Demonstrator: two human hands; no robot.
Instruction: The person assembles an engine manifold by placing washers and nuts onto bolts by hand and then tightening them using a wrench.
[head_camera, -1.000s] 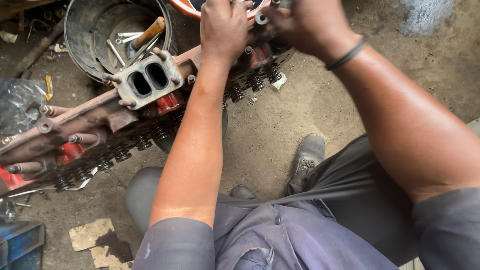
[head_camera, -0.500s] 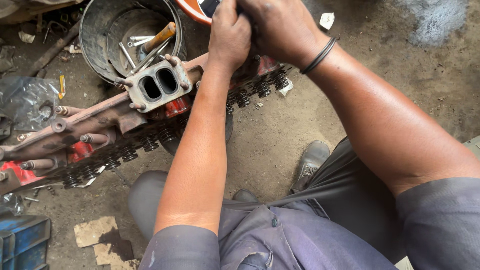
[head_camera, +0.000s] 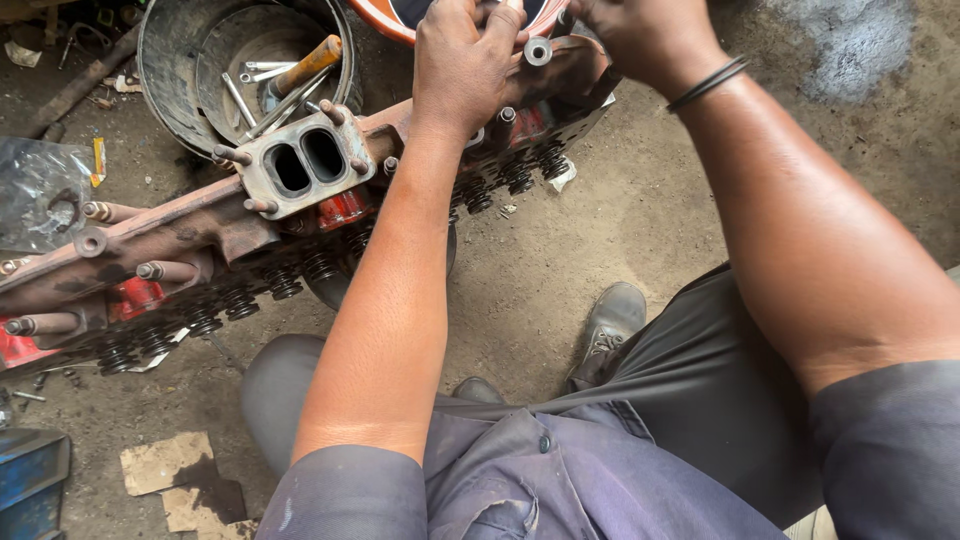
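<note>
Rusty brown and red, the engine cylinder head (head_camera: 230, 230) lay across the dirt floor (head_camera: 600, 240), valve springs along its near side. At its far end the left hand (head_camera: 462, 62) gripped the casting with fingers clenched; the right hand (head_camera: 640, 35) pressed beside it, its fingers hidden. Beyond the head stood a metal bucket (head_camera: 175, 70) of tools

Behind it all sits my dark metal bucket (head_camera: 170, 75), wrenches and a wooden-handled tool (head_camera: 305, 65) lying inside. A crumpled plastic bag (head_camera: 40, 190) on the dirt at left, torn cardboard scraps (head_camera: 170, 465) near my knee.
</note>
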